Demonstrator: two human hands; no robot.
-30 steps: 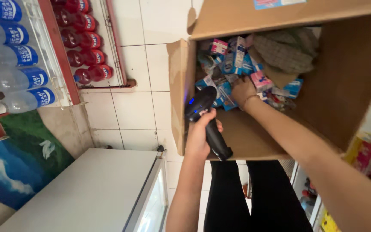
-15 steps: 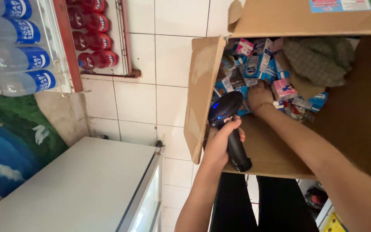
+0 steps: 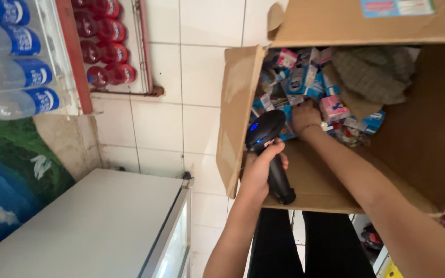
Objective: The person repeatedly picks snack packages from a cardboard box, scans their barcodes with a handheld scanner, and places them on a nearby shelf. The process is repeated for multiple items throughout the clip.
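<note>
My left hand (image 3: 262, 172) grips a black handheld scanner (image 3: 270, 149) by its handle, its head lit blue and pointed into an open cardboard box (image 3: 418, 149). My right hand (image 3: 305, 117) reaches deep into the box and rests on a pile of small blue, pink and white cartons (image 3: 305, 77); whether its fingers hold one I cannot tell. A grey cloth (image 3: 372, 72) lies on the pile at the back right. The box's left flap (image 3: 237, 113) hangs open beside the scanner.
A white chest freezer (image 3: 93, 226) stands below left. Shelves at upper left hold clear bottles with blue labels (image 3: 16, 72) and red bottles (image 3: 104, 46). White tiled wall (image 3: 181, 118) lies behind. Dark trousers (image 3: 305, 247) show under the box.
The view has closed in on the box and shifted slightly left. My right hand has stayed in the cartons, and the scanner remains held at the box opening.
</note>
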